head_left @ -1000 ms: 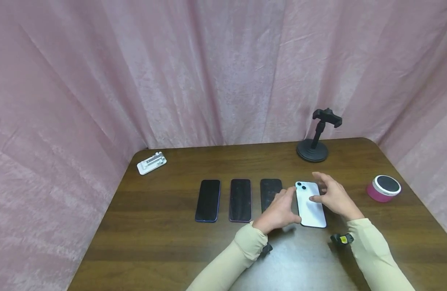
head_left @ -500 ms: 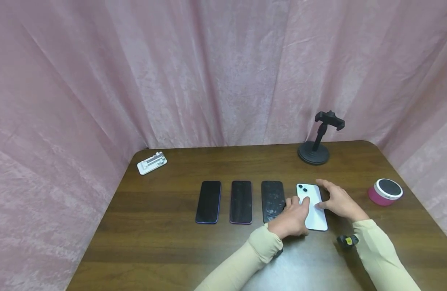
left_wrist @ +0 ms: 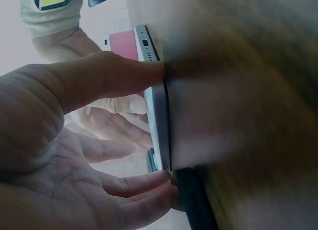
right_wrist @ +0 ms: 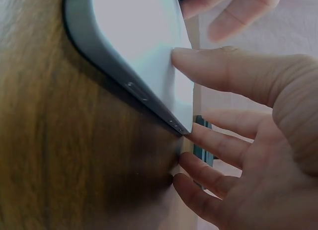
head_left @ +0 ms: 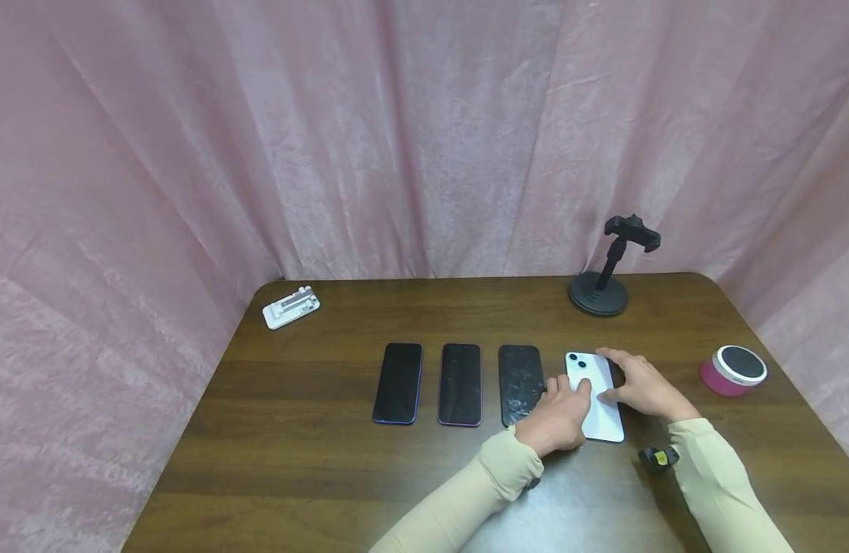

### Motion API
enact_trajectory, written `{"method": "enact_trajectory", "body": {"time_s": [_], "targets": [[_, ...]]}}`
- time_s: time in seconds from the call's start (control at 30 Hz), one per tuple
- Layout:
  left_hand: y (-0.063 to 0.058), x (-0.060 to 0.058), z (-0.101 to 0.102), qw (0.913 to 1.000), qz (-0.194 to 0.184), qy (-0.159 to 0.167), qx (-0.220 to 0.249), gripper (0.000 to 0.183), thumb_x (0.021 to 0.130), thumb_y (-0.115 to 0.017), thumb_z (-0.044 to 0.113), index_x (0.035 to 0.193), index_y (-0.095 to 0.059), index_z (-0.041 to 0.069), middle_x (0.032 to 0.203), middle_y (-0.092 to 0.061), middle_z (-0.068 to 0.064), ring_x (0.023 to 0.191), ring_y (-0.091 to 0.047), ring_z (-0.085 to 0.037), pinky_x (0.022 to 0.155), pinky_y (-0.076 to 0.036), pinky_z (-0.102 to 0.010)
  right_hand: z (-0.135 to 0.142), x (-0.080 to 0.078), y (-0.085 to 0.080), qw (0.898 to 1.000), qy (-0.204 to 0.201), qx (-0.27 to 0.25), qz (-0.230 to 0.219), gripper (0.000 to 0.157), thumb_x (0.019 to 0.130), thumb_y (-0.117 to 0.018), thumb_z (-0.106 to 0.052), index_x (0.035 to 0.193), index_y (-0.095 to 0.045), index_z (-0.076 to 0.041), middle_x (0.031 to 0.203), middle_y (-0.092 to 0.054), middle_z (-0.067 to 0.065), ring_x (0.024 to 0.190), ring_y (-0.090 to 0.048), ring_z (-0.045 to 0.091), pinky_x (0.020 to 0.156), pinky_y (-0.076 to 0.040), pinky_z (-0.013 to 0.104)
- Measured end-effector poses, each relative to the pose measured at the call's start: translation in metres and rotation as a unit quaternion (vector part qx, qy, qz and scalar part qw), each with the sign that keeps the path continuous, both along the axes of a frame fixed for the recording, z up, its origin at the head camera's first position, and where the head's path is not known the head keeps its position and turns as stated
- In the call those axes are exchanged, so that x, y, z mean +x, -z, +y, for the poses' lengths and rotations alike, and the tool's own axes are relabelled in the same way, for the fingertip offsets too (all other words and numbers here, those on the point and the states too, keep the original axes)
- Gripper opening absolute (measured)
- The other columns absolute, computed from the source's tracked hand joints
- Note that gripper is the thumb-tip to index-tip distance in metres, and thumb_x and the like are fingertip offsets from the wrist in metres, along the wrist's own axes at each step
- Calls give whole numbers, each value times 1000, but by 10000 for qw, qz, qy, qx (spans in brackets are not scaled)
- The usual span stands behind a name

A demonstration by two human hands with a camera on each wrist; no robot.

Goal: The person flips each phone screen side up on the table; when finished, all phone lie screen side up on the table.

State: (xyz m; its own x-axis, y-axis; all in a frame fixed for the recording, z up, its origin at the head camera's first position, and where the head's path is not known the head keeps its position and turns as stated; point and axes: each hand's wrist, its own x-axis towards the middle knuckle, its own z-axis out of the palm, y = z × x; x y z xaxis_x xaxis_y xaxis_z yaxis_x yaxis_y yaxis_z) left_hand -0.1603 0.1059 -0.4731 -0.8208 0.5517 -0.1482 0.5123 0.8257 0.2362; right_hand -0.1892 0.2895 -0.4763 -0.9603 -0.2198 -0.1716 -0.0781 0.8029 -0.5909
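Note:
A white phone (head_left: 602,421) lies flat on the wooden table, camera side up, last on the right in a row with three dark-screened phones. My left hand (head_left: 557,415) reaches across its left edge; in the left wrist view the thumb (left_wrist: 119,76) touches near the port end and fingertips (left_wrist: 161,178) meet the same long side, close to the neighbouring black phone (left_wrist: 195,197). From the right, my right hand (head_left: 645,388) has its thumb (right_wrist: 213,63) on the white back and its fingers (right_wrist: 218,140) fairly straight at the camera-end corner.
To the left are a cracked-looking black phone (head_left: 520,376), a purple-edged phone (head_left: 460,384) and a blue-edged phone (head_left: 398,384). Behind stands a black phone holder (head_left: 599,293). A pink round tub (head_left: 725,378) sits far right; a white slotted plastic piece (head_left: 290,308) lies back left.
My left hand has moved right from above the cracked phone onto the white phone's left side. My right hand has come in closer at the right edge. The white phone stays in the row.

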Motion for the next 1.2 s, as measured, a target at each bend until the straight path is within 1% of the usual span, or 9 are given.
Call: {"method": "enact_trajectory", "body": {"time_s": [0.17, 0.27, 0.47, 0.6, 0.67, 0.8, 0.9, 1.03, 1.2], "targets": [[1, 5, 2, 9998, 149, 31, -90, 69, 75, -89, 29, 131, -52, 15, 110, -49, -7, 99, -44, -17, 77, -44, -24, 2, 3, 3, 10000, -4, -91, 33, 75, 79, -84, -8, 141, -46, 11, 140, -45, 38, 125, -38, 56, 99, -31, 75], [3, 5, 4, 9997, 206, 38, -106, 66, 75, -89, 30, 128, -54, 14, 109, -49, -6, 99, -44, -17, 77, -44, -25, 4, 4, 3, 9999, 22, -135, 18, 76, 79, -84, -8, 141, -46, 10, 141, -44, 38, 125, -37, 56, 98, -31, 75], [4, 4, 5, 10000, -27, -43, -60, 69, 75, -89, 30, 132, -55, 10, 114, -49, -6, 103, -43, -17, 85, -45, -26, 5, 3, 2, 9996, 11, -261, -66, 75, 77, -85, -5, 140, -47, 9, 141, -41, 38, 125, -35, 56, 98, -30, 76], [4, 3, 5, 9998, -125, -133, 4, 72, 74, -90, 31, 134, -56, 9, 115, -48, -6, 104, -43, -17, 88, -45, -25, 3, 2, 0, 9994, 19, -309, -178, 76, 76, -84, -4, 141, -47, 8, 142, -39, 38, 125, -34, 55, 98, -31, 76], [4, 2, 5, 9997, -145, -196, 20, 72, 73, -91, 32, 132, -56, 9, 114, -47, -6, 103, -42, -17, 88, -44, -24, 2, 1, -2, 9991, 11, -378, -183, 78, 76, -84, -3, 142, -44, 9, 142, -39, 38, 125, -35, 55, 98, -31, 75], [5, 1, 4, 9996, -74, -267, 13, 77, 69, -93, 34, 131, -56, 8, 114, -46, -7, 102, -41, -16, 88, -43, -23, -2, -2, -3, 9975, -8, -682, -193, 85, 74, -82, 0, 146, -36, 10, 143, -39, 37, 126, -38, 54, 100, -32, 74], [4, 0, 4, 9996, -7, -268, -6, 83, 68, -94, 35, 135, -54, 7, 115, -46, -7, 102, -41, -16, 88, -43, -23, -4, -4, -5, 9960, -4, -871, -216, 89, 74, -80, 4, 148, -31, 9, 140, -40, 36, 121, -42, 52, 98, -35, 72], [1, -1, 3, 9996, 30, -285, -59, 87, 67, -94, 36, 138, -53, 6, 116, -47, -7, 103, -41, -16, 88, -42, -22, -4, -5, -6, 9947, -15, -995, -263, 93, 76, -77, 7, 152, -22, 8, 137, -39, 35, 112, -50, 49, 92, -43, 66], [1, -3, 3, 9996, -41, -261, -70, 89, 67, -94, 35, 140, -52, 5, 117, -47, -8, 105, -42, -17, 90, -42, -22, -2, -1, -5, 9924, -6, -1164, -388, 100, 79, -75, 6, 156, -12, 3, 144, -32, 37, 107, -55, 47, 88, -48, 62]]}}
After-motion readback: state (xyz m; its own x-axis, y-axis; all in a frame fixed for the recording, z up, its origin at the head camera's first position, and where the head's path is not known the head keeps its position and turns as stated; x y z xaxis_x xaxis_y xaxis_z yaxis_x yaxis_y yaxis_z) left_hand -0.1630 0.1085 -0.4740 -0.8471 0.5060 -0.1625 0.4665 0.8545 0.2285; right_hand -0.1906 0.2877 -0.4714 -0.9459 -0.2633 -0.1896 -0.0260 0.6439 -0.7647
